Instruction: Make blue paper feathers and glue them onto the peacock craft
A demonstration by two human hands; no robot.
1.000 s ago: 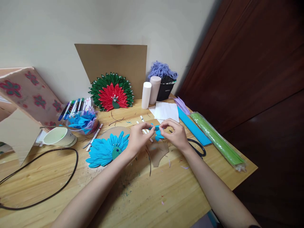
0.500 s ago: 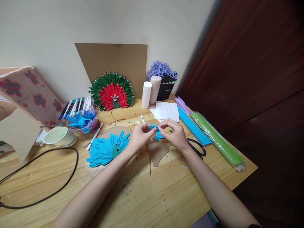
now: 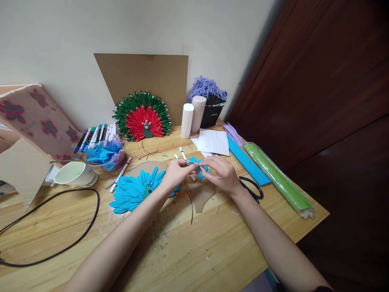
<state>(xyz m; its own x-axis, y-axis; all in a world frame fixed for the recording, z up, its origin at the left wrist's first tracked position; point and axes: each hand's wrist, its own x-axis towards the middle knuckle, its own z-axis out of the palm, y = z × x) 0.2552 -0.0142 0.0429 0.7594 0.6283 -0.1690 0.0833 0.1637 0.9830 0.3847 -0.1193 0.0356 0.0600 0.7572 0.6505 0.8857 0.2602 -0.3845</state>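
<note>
Above the wooden table [image 3: 182, 247], my left hand [image 3: 178, 174] pinches a small piece of blue crepe paper [image 3: 193, 161] between thumb and fingers. The fingers of my right hand [image 3: 222, 173] are closed on the same piece, and both fingertips meet there, partly hiding it. More small blue paper pieces [image 3: 201, 174] lie just behind and below the fingers. Left of my left hand rests a blue paper peacock [image 3: 129, 194] with layered feathers and a green body, partly covered by my forearm. A cut cardboard scrap [image 3: 204, 198] lies beneath my hands. Black-handled scissors [image 3: 257, 190] sit beside my right wrist.
A red and green peacock [image 3: 144, 121] leans on a cardboard sheet [image 3: 141, 73]. At left stand a paper cup [image 3: 73, 174], a tub of paper scraps [image 3: 106, 156] and markers [image 3: 97, 136]. A green crepe roll [image 3: 276, 178] and blue strip [image 3: 249, 160] lie right.
My right fingers have shifted slightly left and curled over the blue paper, closer to my left fingertips. The view has moved a little.
</note>
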